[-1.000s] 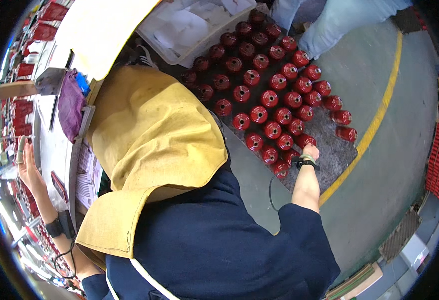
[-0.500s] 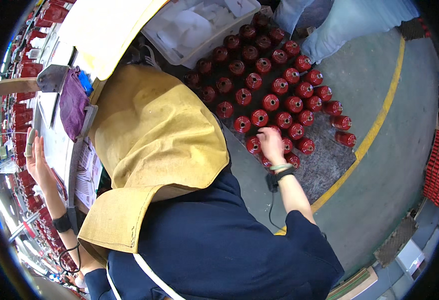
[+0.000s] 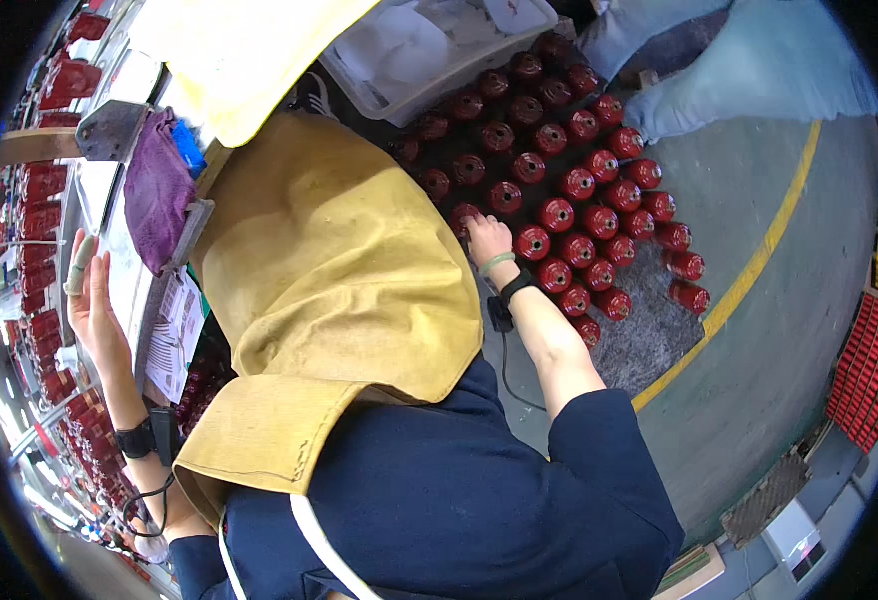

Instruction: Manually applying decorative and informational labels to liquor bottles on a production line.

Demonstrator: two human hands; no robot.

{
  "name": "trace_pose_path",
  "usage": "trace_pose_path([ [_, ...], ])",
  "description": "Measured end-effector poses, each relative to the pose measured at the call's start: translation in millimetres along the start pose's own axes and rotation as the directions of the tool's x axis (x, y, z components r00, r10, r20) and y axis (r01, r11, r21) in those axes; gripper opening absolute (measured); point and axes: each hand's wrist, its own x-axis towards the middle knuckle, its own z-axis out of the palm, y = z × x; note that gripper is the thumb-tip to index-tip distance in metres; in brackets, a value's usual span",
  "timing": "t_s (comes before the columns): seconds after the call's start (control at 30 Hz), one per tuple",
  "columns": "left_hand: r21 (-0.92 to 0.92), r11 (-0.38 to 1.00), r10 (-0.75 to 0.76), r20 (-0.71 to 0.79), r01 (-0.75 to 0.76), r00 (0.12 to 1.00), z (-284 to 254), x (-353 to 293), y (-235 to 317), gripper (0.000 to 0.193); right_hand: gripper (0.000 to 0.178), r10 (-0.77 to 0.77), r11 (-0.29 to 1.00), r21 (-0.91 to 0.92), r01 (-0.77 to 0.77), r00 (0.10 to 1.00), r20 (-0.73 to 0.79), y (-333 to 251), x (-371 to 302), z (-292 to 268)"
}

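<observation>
My right hand (image 3: 490, 242) reaches down to the floor at the near left edge of a group of red, glossy, round parts with a hole in the top. Its fingers close around one red round part (image 3: 463, 218), which the hand partly covers. My right forearm hides some parts nearest to me. On the far left, my left hand (image 3: 97, 310) is raised beside the bench, fingers stretched and holding nothing. A pale green cover sits on one of its fingers.
Dark matting (image 3: 649, 325) lies under the red parts, with a yellow floor line (image 3: 759, 265) beyond. A translucent bin (image 3: 399, 105) stands behind them. Another person's jeans (image 3: 749, 75) are at far right. A purple cloth (image 3: 159, 195) hangs off the bench.
My right hand has moved left and farther away, from the near parts to one at the group's left edge. My left hand stays raised with its fingers extended. The whole view has shifted slightly.
</observation>
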Motion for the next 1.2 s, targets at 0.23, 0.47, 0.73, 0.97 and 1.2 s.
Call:
trace_pose_path([
  [0.23,-0.061,0.997,-0.045,-0.057,0.042,0.997,-5.9,-10.2,-2.7,0.031,0.023,0.094,0.987,-0.154,-0.052,0.958,0.272,3.1,21.8,28.9],
  [0.47,0.047,0.996,0.071,0.017,-0.072,0.997,51.5,-12.1,42.1,0.031,0.010,0.117,0.981,0.153,-0.120,0.993,0.027,4.3,21.3,-66.9],
  [0.73,-0.197,0.971,0.229,0.607,-0.135,0.761,174.9,-11.9,92.8,0.062,0.020,0.474,0.740,0.637,-0.216,0.840,-0.266,-28.7,9.1,-332.8],
  [0.97,-0.387,0.908,0.222,0.773,0.164,0.594,234.6,-23.5,77.5,0.113,0.028,0.735,0.230,0.962,-0.146,0.674,-0.074,-56.8,6.1,-382.9],
  [1.2,-0.499,0.778,0.203,0.774,0.381,0.599,231.7,-29.0,76.3,0.115,0.034,0.659,0.098,0.976,-0.192,0.748,0.081,-73.1,10.6,-381.8],
])
